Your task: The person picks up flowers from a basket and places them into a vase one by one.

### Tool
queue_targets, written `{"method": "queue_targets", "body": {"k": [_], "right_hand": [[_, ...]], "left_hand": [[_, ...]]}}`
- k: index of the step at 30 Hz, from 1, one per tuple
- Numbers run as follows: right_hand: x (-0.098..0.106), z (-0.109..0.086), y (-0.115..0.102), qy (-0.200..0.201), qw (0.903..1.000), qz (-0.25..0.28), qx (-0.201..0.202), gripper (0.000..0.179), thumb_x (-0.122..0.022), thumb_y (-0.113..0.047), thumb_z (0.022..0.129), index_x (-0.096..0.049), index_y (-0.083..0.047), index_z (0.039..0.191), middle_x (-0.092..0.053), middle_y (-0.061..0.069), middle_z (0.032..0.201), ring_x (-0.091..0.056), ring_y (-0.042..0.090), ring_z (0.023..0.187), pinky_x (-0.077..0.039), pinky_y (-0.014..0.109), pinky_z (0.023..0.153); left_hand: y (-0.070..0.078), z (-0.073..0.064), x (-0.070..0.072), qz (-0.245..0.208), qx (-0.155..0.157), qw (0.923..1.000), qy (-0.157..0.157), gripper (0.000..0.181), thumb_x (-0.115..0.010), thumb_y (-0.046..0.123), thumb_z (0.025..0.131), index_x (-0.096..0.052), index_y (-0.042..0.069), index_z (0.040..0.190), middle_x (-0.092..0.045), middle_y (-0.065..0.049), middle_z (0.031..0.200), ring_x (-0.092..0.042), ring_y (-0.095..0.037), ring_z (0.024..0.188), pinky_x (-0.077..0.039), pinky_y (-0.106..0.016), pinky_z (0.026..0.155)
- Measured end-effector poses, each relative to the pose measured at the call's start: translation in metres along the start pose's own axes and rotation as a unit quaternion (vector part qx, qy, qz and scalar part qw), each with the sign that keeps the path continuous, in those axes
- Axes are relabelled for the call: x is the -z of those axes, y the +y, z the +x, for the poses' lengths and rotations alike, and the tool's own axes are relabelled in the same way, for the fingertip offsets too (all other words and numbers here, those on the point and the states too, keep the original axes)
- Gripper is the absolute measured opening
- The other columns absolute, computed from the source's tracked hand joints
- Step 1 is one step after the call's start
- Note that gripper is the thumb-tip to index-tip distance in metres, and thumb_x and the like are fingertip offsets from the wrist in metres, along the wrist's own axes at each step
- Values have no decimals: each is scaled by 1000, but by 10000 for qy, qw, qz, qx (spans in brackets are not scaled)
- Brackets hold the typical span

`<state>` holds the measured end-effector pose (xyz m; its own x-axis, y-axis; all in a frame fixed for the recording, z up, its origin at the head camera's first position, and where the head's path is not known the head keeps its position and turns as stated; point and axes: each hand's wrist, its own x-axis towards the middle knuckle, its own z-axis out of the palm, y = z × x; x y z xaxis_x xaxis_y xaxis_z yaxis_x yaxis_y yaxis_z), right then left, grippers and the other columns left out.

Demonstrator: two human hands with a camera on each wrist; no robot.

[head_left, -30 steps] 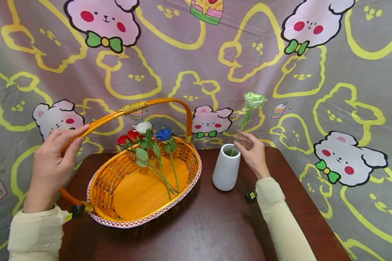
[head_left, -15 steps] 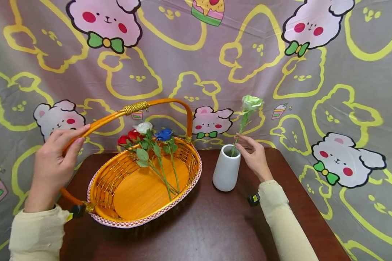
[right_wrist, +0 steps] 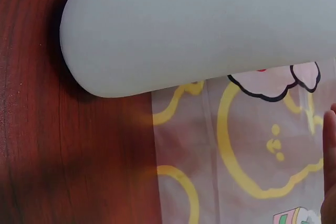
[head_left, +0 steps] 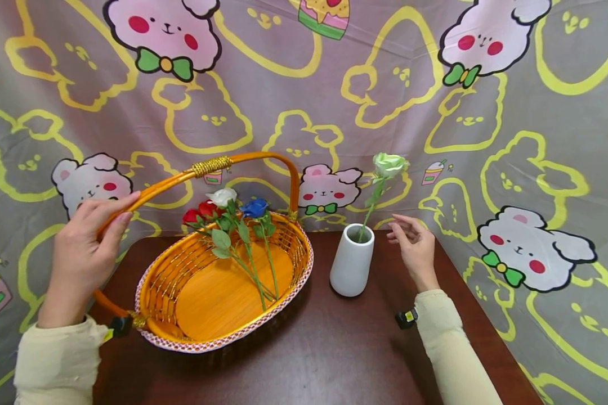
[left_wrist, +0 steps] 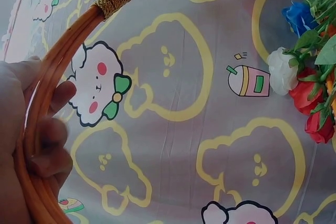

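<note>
In the head view the left hand (head_left: 83, 253), at the left of the frame, grips the arched handle (head_left: 164, 184) of the orange basket (head_left: 210, 304), fingers and thumb wrapped around it as the left wrist view confirms; the basket fills the left centre of the frame, its patterned rim reaching toward the middle, and a strip of tabletop separates that rim from the white vase (head_left: 351, 267), upright just right of centre; a pale green rose (head_left: 389, 165) stands in the vase's mouth, stem leaning to the upper right and bloom well above the lip; the right hand (head_left: 416, 250), right of centre, holds nothing, its fingers loosely bent toward the vase, with a narrow gap between fingertips and vase; that hand lies near the table's (head_left: 334, 354) right edge, which slants toward the lower right, while the widest stretch of tabletop lies at lower centre, in front of basket and vase; the white rose (head_left: 222, 197), red roses (head_left: 209, 210) and blue rose (head_left: 255, 208) lean over the basket's far rim; close behind the table's back edge hangs the patterned cloth (head_left: 304, 79).
</note>
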<state>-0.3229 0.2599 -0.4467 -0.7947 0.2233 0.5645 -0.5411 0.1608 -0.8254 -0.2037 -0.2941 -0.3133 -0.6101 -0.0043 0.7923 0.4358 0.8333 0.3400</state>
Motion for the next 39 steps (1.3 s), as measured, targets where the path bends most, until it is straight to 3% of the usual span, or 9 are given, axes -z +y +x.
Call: {"method": "queue_targets", "body": {"k": [6, 10, 14, 19, 22, 26, 30, 34, 39], "right_hand": [[-9, -6, -13, 496, 9976, -170, 446, 22, -63, -9, 103, -74, 10, 102, -72, -2, 75, -65, 9, 55, -54, 19, 56], [-23, -13, -26, 524, 9924, -554, 961, 19, -61, 1, 101, -74, 12, 94, -70, 16, 71, -62, 7, 51, -51, 17, 52], [-40, -23, -43, 115, 9845, -593, 1647, 12, -63, 9, 95, -74, 11, 91, -67, 23, 68, -61, 5, 52, -51, 17, 52], [-68, -31, -62, -916, 9673, -694, 2262, 13, -68, 7, 92, -77, 1, 99, -70, 9, 69, -64, 8, 54, -53, 18, 55], [-87, -31, -65, -1563, 9649, -909, 1904, 21, -70, -3, 95, -75, -6, 115, -74, 6, 76, -67, 11, 58, -55, 21, 59], [-113, -26, -65, -2237, 9665, -1026, 726, 33, -68, -18, 101, -67, -13, 134, -77, 10, 92, -72, 13, 67, -59, 27, 64], [-139, -17, -64, -2589, 9589, -1147, -174, 36, -66, -24, 103, -64, -16, 138, -76, 11, 105, -73, 18, 77, -61, 31, 71], [-167, -12, -66, -2788, 9495, -1386, -384, 35, -66, -24, 103, -64, -15, 137, -75, 12, 111, -72, 25, 81, -59, 32, 71], [-207, -12, -72, -3062, 9404, -1242, -800, 37, -67, -26, 103, -63, -17, 138, -72, 10, 116, -70, 21, 74, -58, 32, 69]], "left_hand": [[-3, 0, 3, 176, 5, 9998, -28, 42, -68, 11, 100, -67, 25, 140, -66, -10, 101, -36, 8, 78, -30, -8, 68], [-2, 2, 4, 528, -9, 9984, -184, 43, -67, 22, 102, -63, 28, 145, -73, -16, 115, -56, -11, 80, -32, -9, 69], [0, 4, 3, 835, -54, 9958, -368, 46, -65, 30, 103, -59, 30, 148, -72, -20, 123, -59, -29, 68, -32, -12, 60], [0, 7, 2, 951, -35, 9947, -390, 44, -64, 33, 103, -60, 29, 147, -68, -13, 79, -29, -10, 48, -26, -25, 47], [-1, 8, 1, 1016, -34, 9941, -377, 43, -63, 35, 104, -61, 28, 146, -54, -8, 65, -25, -6, 47, -25, -28, 47], [-2, 8, 0, 1063, -69, 9935, -400, 42, -61, 35, 104, -62, 27, 145, -46, -5, 62, -24, -7, 47, -25, -31, 48], [-3, 6, -1, 1070, -104, 9934, -409, 42, -60, 35, 105, -62, 27, 146, -43, -3, 62, -24, -7, 47, -25, -31, 48], [-3, 3, -1, 1070, -80, 9933, -420, 42, -59, 37, 105, -61, 27, 146, -41, -3, 61, -24, -9, 47, -26, -31, 48], [-4, 1, 1, 1056, -76, 9936, -385, 41, -60, 37, 105, -62, 27, 145, -42, -3, 61, -25, -8, 47, -25, -32, 49]]}}
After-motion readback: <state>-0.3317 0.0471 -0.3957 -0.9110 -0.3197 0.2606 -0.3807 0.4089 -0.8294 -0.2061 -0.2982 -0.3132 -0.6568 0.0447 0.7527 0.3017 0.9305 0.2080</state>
